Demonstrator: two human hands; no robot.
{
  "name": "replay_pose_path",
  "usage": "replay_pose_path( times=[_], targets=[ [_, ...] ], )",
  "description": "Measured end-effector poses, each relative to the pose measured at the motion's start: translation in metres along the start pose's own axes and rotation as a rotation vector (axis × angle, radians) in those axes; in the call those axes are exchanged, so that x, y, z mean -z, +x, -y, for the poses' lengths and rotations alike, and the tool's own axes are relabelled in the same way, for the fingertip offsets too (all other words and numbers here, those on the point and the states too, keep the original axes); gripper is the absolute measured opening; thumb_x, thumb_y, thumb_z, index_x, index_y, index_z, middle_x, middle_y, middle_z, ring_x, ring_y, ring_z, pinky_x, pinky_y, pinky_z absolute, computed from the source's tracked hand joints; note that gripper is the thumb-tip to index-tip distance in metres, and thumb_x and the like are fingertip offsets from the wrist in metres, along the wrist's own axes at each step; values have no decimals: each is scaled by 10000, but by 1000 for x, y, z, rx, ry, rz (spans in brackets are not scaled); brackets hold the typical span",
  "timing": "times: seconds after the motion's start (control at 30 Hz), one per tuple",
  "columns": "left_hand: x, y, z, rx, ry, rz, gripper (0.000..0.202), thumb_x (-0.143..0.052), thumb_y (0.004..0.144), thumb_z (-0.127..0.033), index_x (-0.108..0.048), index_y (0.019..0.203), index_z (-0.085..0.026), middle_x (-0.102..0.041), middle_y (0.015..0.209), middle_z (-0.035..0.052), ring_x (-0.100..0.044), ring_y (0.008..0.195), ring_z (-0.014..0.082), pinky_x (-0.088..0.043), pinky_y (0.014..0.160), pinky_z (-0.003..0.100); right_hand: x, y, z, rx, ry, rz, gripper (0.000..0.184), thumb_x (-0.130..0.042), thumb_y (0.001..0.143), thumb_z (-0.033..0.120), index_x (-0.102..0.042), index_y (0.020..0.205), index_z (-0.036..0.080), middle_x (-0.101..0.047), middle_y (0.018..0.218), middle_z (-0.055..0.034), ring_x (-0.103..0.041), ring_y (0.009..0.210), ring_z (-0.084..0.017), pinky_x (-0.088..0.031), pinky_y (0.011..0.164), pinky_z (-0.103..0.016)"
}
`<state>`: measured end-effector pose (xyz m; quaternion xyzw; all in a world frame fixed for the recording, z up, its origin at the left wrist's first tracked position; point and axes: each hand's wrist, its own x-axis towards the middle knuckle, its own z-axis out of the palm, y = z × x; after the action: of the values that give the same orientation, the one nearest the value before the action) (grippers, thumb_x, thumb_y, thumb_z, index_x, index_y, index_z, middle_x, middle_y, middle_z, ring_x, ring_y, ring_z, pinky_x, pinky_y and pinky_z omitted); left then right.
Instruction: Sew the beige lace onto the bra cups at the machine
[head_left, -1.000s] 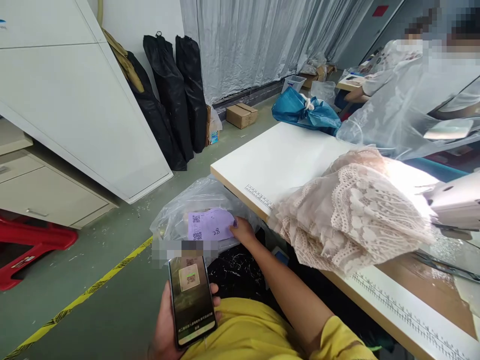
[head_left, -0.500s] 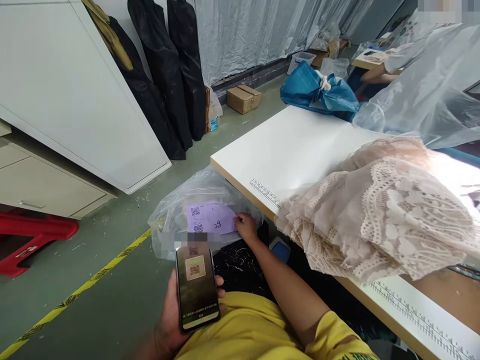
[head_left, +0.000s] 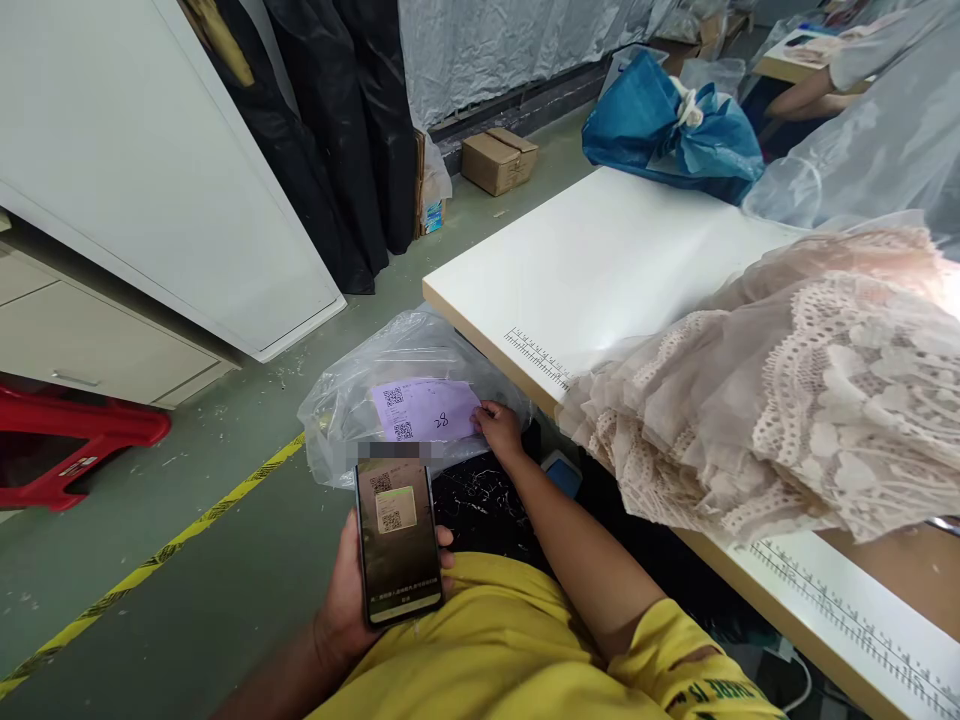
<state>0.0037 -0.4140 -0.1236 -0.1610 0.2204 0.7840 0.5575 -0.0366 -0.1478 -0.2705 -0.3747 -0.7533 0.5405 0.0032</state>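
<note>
Purple slip (head_left: 424,408), QR-coded, handwritten "28", in the grip of right hand (head_left: 498,428); phone (head_left: 399,555) tight in left hand (head_left: 343,595)

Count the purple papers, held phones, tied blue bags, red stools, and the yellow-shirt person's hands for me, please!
Purple paper: 1
Held phone: 1
Tied blue bag: 1
Red stool: 1
Hands: 2 (left hand holding the phone, right hand at the paper's edge)
Total: 6
</note>
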Motion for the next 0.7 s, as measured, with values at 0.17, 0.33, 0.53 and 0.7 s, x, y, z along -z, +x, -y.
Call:
replay_pose_path(
  times=[0.17, 0.33, 0.53, 0.7],
  targets=[
    [0, -5, 3, -9, -5, 6, 653, -334, 897, -610, -648, 1136, -89, -667, 1113, 200, -643, 975, 331, -453, 907, 514, 1, -3, 3, -36, 31, -3, 266, -536, 933, 335, -578, 1112, 143, -618, 1043, -61, -621, 853, -158, -541, 747, -341],
    [3, -9, 6, -21, -25, 5, 668, -331, 897, -615, -644, 1146, -81, -661, 1123, 206, -638, 974, 334, -443, 914, 512, 1, -6, 5, -52, 47, 6, 267, -538, 931, 335, -578, 1109, 141, -617, 1046, -61, -621, 860, -161, -541, 748, -342],
    [2, -12, 10, -12, -43, 20, 680, -354, 889, -620, -645, 1145, -62, -655, 1135, 207, -632, 979, 329, -424, 948, 507, 2, -10, 8, -65, 56, 14, 262, -539, 931, 334, -581, 1103, 141, -616, 1047, -61, -620, 860, -160, -541, 747, -340],
    [2, -14, 12, -3, -58, 13, 684, -359, 887, -621, -642, 1151, -57, -655, 1135, 205, -634, 981, 327, -427, 953, 492, 4, -13, 8, -69, 60, 19, 271, -540, 929, 337, -577, 1116, 144, -611, 1074, -66, -617, 893, -171, -535, 775, -359]
  ],
)
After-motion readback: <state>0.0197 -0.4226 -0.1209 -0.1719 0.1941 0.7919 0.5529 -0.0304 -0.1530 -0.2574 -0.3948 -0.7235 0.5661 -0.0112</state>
